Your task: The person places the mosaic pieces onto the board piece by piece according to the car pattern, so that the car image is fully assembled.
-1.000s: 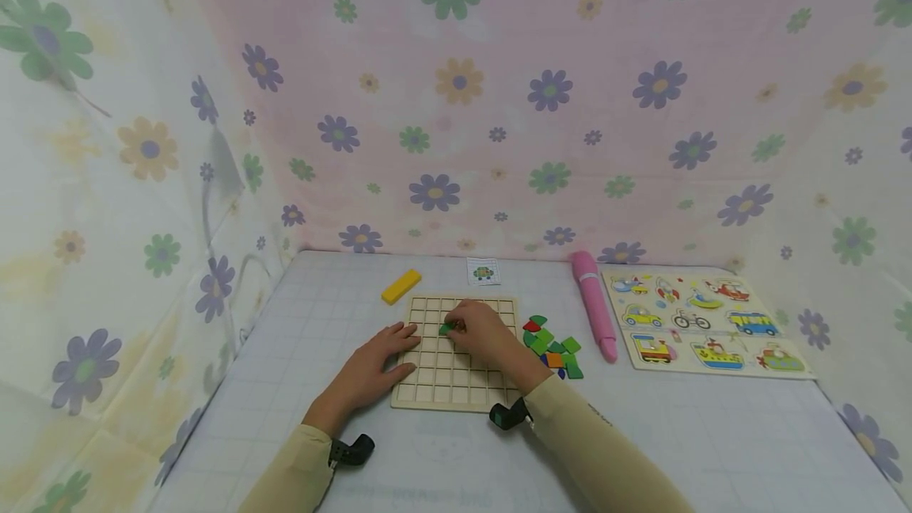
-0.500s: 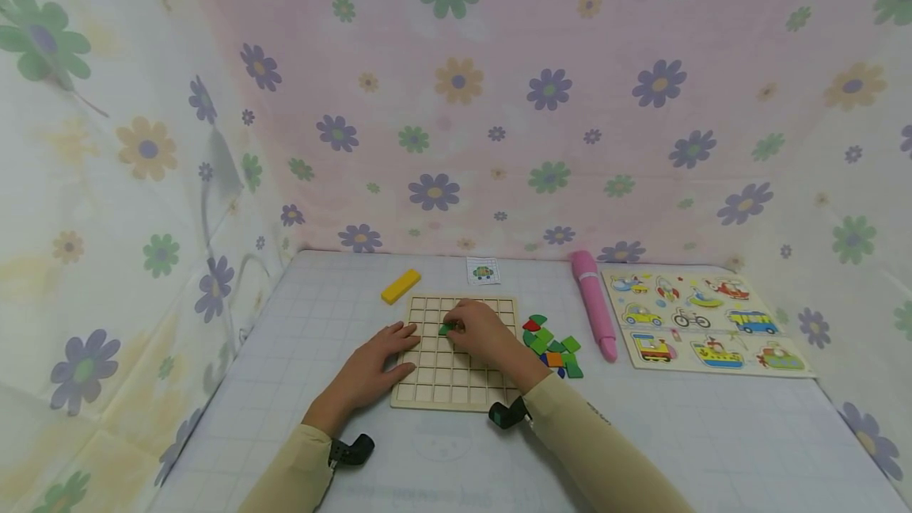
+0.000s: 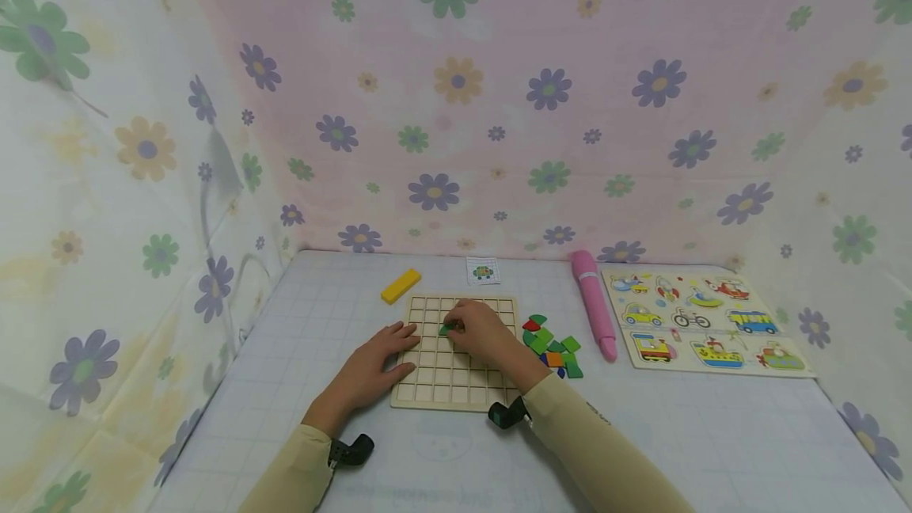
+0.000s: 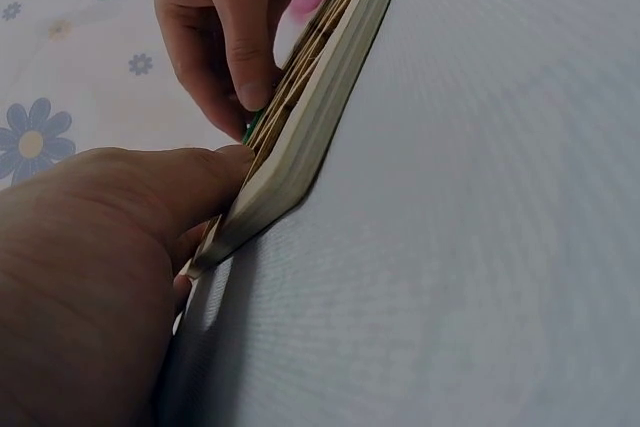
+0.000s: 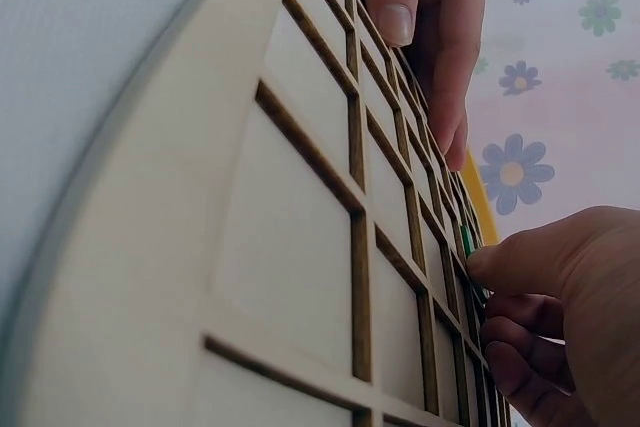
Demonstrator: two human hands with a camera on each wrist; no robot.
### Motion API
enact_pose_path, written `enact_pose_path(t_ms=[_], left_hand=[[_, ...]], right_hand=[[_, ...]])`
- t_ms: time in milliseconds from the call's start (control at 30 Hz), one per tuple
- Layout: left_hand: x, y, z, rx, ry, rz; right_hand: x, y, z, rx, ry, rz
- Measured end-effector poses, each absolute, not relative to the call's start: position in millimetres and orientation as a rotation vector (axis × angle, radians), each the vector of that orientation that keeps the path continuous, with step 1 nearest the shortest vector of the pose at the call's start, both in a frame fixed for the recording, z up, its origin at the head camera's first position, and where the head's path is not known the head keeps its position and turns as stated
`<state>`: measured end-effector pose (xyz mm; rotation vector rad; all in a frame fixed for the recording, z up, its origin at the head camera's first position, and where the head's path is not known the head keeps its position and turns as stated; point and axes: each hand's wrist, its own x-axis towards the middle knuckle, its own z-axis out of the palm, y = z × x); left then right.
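Observation:
A square wooden grid board (image 3: 431,397) lies on the table in front of me. My left hand (image 3: 372,364) rests along its left edge with fingers extended, tips on the border. In the left wrist view the left thumb (image 4: 205,175) lies on the board's rim. Over the upper middle of the grid, my right hand (image 3: 486,335) pinches a small green piece (image 3: 445,330) between thumb and fingers. The right wrist view shows this green piece (image 5: 466,240) right at the grid cells, beside the thumb tip; the curled fingers hide much of it.
Several loose green, red, orange and blue pieces (image 3: 553,359) lie right of the board. Behind it are a yellow block (image 3: 401,286) and a small pattern card (image 3: 484,271). Farther right are a pink pen-shaped object (image 3: 594,303) and a vehicle puzzle board (image 3: 701,323).
The green piece in my right hand has shifted very slightly at the grid. Both hands otherwise keep the same places, and the board and loose pieces have not moved.

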<state>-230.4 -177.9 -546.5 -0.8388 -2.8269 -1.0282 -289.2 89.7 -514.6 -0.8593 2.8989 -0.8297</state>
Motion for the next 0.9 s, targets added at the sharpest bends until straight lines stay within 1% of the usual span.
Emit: enact_pose_path(t_ms=[233,467,700,900], left_hand=[[-229,-177,-545,-0.826,-2.838,-1.061],[-229,-177,-543,-0.811,-2.851,-1.068],[-231,-178,-543,-0.834,-2.850,-1.075],[-232,-178,-544,-0.824,-2.864,-1.065]], right_hand=[[-287,94,-515,-0.830,2.890,-0.881],[-280,107,-499,-0.832,2.912,-0.965],[-275,136,-482,-0.865,2.967,-0.986],[-270,169,-472,-0.760,2.981,-1.024]])
